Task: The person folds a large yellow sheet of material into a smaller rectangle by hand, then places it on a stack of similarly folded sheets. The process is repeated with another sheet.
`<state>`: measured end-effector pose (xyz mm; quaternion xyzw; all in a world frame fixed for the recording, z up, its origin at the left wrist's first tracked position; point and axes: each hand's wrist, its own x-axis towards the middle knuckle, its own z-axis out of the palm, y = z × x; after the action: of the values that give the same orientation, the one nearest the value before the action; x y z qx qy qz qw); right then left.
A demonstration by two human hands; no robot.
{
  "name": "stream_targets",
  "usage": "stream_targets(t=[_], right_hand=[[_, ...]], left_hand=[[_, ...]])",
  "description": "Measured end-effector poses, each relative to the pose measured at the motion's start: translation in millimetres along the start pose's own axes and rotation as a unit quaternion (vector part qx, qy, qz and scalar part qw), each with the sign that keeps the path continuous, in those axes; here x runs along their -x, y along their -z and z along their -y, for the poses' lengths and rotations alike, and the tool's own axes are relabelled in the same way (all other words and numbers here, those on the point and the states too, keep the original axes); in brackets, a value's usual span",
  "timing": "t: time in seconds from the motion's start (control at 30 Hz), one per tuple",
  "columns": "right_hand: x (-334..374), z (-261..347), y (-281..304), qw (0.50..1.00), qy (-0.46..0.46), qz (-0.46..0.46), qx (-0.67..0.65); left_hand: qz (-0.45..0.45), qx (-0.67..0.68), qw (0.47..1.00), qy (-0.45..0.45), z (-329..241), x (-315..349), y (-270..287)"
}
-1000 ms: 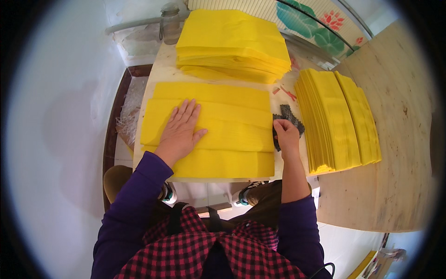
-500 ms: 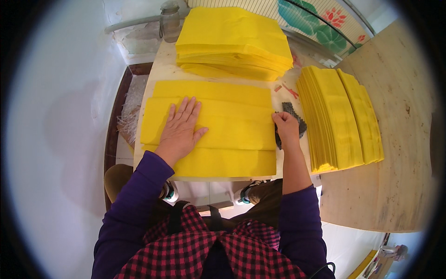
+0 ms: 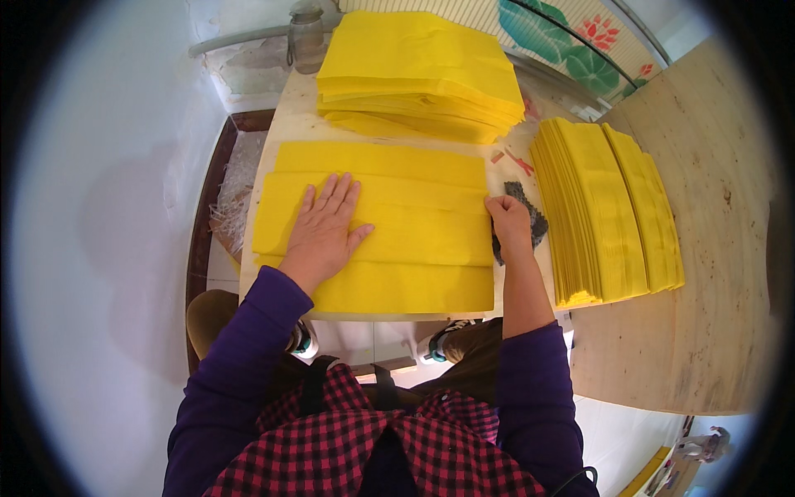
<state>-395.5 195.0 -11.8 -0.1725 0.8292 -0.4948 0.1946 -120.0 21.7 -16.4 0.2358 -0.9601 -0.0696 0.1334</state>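
Overlapping yellow fabric sheets (image 3: 414, 236), with folds running left to right, lie in front of me on the wooden table. My left hand (image 3: 325, 232) rests flat on their left part, fingers stretched out and thumb apart. At the right edge of the fabric, my right hand (image 3: 509, 222) is closed in a pinch on the upper right border. Its fingertips partly hide how much cloth is gripped. Beneath and beside that hand lies a dark grey, rough-textured piece (image 3: 527, 207), partly covered by it.
A tall stack of yellow fabric (image 3: 418, 58) stands at the back. Folded yellow bundles (image 3: 609, 211) sit at the right, beside a wooden board (image 3: 712, 248). A small red tool (image 3: 520, 161) lies between the stacks. A clear bottle (image 3: 306, 40) stands at the back left, near the wall.
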Motion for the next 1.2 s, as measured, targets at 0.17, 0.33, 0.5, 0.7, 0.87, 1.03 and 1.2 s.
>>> stream_targets(t=[0.17, 0.33, 0.5, 0.7, 0.87, 1.03, 1.2], right_hand=[[5, 2, -2, 0.999, 0.034, -0.033, -0.001], [16, 21, -9, 0.982, 0.154, -0.098, 0.041], [56, 46, -63, 0.889, 0.396, -0.026, 0.227], [93, 61, -125, 0.873, 0.336, 0.12, 0.331], [81, 45, -107, 0.852, 0.261, 0.099, 0.443], [67, 26, -72, 0.853, 0.216, 0.037, 0.473], [62, 21, -68, 0.84, 0.197, 0.026, 0.505]], left_hand=[[0.0, -0.005, 1.0, 0.001, 0, 0, 0], [-0.008, -0.005, 1.0, -0.001, 1, 0, -2], [-0.005, -0.003, 1.0, 0.002, 0, 0, -2], [0.019, -0.042, 0.999, -0.002, 0, -1, 0], [0.005, -0.013, 1.0, 0.007, -1, 0, -1], [0.009, -0.009, 1.0, 0.014, -2, 0, -2], [0.006, 0.035, 0.999, 0.025, -1, 2, 0]])
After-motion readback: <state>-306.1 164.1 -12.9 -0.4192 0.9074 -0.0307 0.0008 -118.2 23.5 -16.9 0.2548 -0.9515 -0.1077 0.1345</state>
